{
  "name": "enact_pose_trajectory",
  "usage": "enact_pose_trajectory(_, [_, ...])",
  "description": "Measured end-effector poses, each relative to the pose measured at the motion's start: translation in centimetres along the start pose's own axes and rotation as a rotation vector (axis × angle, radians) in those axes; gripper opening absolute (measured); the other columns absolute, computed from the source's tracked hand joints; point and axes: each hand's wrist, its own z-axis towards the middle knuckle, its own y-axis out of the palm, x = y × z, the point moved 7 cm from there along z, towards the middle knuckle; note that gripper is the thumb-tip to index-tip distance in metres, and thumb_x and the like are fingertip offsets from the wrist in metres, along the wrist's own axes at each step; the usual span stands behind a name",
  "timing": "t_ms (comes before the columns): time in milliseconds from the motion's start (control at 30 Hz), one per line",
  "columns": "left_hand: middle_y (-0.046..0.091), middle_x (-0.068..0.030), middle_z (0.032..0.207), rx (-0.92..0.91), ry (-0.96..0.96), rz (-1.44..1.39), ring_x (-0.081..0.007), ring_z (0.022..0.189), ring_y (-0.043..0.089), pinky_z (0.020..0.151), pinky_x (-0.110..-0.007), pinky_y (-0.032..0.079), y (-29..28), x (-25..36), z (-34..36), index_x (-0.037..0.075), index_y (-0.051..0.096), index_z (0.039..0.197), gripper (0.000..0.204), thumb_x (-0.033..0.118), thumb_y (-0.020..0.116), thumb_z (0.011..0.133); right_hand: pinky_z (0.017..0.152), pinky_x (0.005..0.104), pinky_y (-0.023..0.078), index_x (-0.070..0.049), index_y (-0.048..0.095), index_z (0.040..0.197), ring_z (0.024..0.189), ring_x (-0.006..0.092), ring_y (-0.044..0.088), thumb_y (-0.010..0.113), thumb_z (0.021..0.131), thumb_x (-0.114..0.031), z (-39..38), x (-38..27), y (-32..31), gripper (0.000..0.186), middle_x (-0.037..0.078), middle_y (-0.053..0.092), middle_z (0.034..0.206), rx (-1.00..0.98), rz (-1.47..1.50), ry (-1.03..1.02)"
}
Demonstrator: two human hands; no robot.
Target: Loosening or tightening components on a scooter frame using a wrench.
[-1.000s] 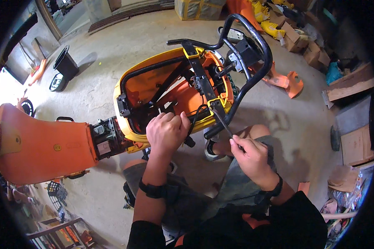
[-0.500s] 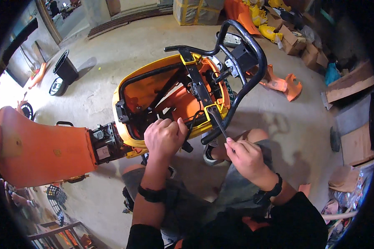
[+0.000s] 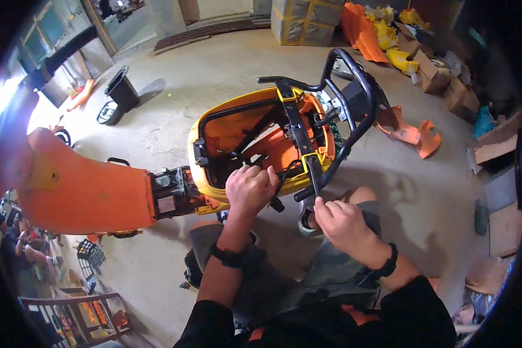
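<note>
A scooter body with a yellow shell (image 3: 217,109), orange interior and black tubular rail (image 3: 365,119) lies in front of me. My right hand (image 3: 342,226) is closed on a dark metal tool (image 3: 315,182), likely a wrench, whose far end reaches the yellow bracket on the body's near right. My left hand (image 3: 250,188) is closed at the body's near rim, by black cables; what it grips is mostly hidden, with only a small light tip showing above the fingers. An orange body panel (image 3: 87,191) extends left from the black mechanism (image 3: 174,191).
Loose orange panels (image 3: 409,133) lie on the concrete floor (image 3: 156,127) to the right. Cardboard boxes (image 3: 432,75) and yellow parts line the right wall. A black bin (image 3: 122,90) stands at back left. Another person (image 3: 32,249) appears at lower left, near a wooden rack (image 3: 75,316).
The whole scene has shifted right and mostly downward in view. My right hand's tool now points more upright. Both hands remain closed in similar places on the scooter.
</note>
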Motion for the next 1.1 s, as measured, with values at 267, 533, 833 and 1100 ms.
enact_pose_trajectory(267, [0.06, -0.0033, 0.059, -0.002, -0.018, 0.047, -0.0218, 0.057, 0.062, 0.055, -0.038, 0.051, 0.8, 0.6, 0.4, 0.013, 0.061, 0.055, 0.03, 0.019, 0.071, 0.082, 0.052, 0.03, 0.053, 0.004, 0.067, 0.099, 0.064, 0.0174, 0.066, 0.066, 0.083, -0.006, -0.4, -1.6, 2.9, 0.018, 0.006, 0.062, 0.071, -0.024, -0.272, -0.083])
enact_pose_trajectory(533, [0.061, -0.0046, 0.059, 0.024, -0.025, 0.057, -0.0263, 0.057, 0.064, 0.056, -0.041, 0.053, -0.5, 0.9, 0.6, 0.014, 0.061, 0.051, 0.034, 0.022, 0.068, 0.083, 0.066, 0.0434, 0.053, -0.002, 0.067, 0.095, 0.073, 0.0297, 0.066, 0.064, 0.093, -0.008, -3.9, 6.3, 0.9, 0.007, 0.012, 0.065, 0.079, 0.202, 0.179, 0.155])
enact_pose_trajectory(833, [0.06, -0.0075, 0.059, -0.024, -0.038, 0.032, -0.028, 0.059, 0.062, 0.058, -0.042, 0.051, -0.9, 1.2, 0.1, 0.01, 0.061, 0.052, 0.035, 0.023, 0.069, 0.084, 0.079, 0.0344, 0.052, -0.001, 0.064, 0.111, 0.084, 0.0208, 0.066, 0.069, 0.093, -0.009, -2.4, 16.9, 3.7, 0.021, 0.01, 0.069, 0.092, 0.259, 0.619, 0.75])
enact_pose_trajectory(1100, [0.061, -0.0073, 0.059, -0.023, -0.08, 0.111, -0.0275, 0.058, 0.063, 0.055, -0.042, 0.052, -0.3, -0.7, -1.2, 0.012, 0.062, 0.053, 0.033, 0.024, 0.07, 0.083, 0.074, 0.0284, 0.051, -0.001, 0.065, 0.109, 0.079, 0.0117, 0.061, 0.07, 0.094, -0.011, -0.6, 15.5, 4.1, 0.019, 0.004, 0.066, 0.089, 0.37, 0.855, 0.774])
